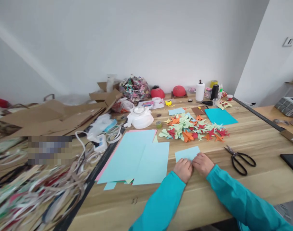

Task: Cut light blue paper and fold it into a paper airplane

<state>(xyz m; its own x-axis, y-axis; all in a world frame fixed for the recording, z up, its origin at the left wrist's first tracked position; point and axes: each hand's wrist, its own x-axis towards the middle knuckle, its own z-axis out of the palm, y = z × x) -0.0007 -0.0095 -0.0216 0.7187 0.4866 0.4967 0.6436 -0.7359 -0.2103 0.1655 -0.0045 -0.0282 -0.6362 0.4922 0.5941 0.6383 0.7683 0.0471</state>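
A small light-blue piece of paper [187, 153] lies on the wooden table [199, 199] in front of me. My left hand [183, 170] has its fingers curled over the paper's near edge, closed on it. Close beside it, fingertips almost touching, my right hand [202, 164] is closed on the paper's right near corner. The hands cover the near part of the paper, so any fold there is hidden. To the left lie larger light-blue sheets [152, 163], with pink paper showing beneath. Beyond the hands spreads a heap of folded paper shapes [190, 128] in green, orange and red.
Black-handled scissors [240, 158] lie right of my hands, and a dark phone [291, 165] near the right edge. A bright blue sheet [220, 116] is further back. Left are a white power strip [100, 143], tangled strips [64, 189] and flattened cardboard [57, 115].
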